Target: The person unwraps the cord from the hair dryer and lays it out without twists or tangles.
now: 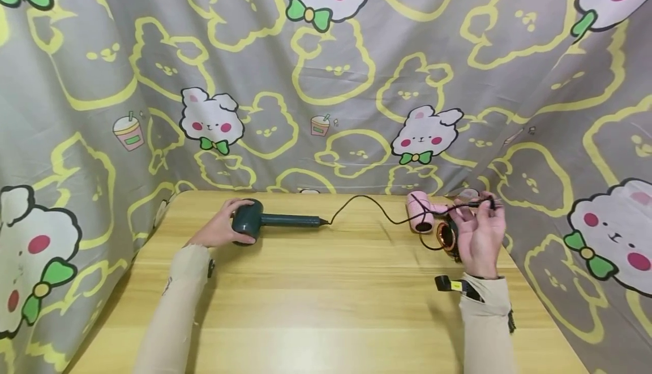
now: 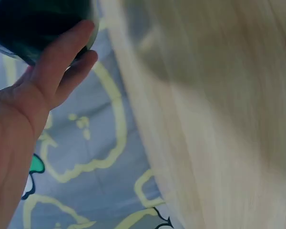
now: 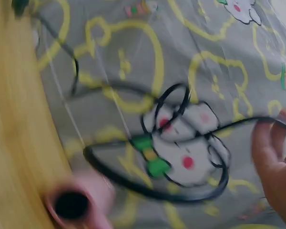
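A person's two hands work above a light wood surface point(image 1: 316, 300). The left hand point(image 1: 219, 228) grips the rounded head of a dark green hair dryer point(image 1: 248, 222), with fingers and thumb curled round it; the dryer's straight handle points toward the right hand point(image 1: 481, 239). That right hand, palm up, holds the dryer's thin black cord point(image 1: 359, 196) in its curled fingers. Between the hands the cord rises, dips and passes across a pink hair dryer point(image 1: 414, 218), which is just to the left of the right hand. In the right wrist view, the cord hangs in loose loops beside that hand. Close against the right hand, partly hidden by it, is a dark object with a copper-coloured ring point(image 1: 448, 237). Beyond both hands hangs a grey cartoon-print curtain point(image 1: 336, 82).
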`<action>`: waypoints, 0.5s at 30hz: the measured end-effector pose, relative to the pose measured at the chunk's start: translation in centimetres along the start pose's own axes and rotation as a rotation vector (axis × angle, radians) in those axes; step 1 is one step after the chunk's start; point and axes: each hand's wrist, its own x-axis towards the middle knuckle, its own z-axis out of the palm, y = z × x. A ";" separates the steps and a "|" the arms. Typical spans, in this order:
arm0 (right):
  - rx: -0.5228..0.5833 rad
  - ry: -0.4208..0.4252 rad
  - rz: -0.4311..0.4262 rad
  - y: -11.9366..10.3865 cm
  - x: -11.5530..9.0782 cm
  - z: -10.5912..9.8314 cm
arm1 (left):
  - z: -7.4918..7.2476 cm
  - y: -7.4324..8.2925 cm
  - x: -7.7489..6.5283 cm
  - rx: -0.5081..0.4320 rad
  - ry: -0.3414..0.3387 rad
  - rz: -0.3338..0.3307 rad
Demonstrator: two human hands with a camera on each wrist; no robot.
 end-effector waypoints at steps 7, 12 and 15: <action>-0.471 -0.229 -0.260 -1.8 -0.7 0.5 | 0.2 -2.4 0.9 0.033 0.022 -0.020; -0.579 -0.366 -0.218 -1.3 -1.3 0.5 | 0.5 -3.0 2.3 0.086 0.017 0.028; -0.657 -0.397 -0.137 -0.5 -1.8 0.6 | 0.5 -2.4 2.5 0.175 -0.007 0.028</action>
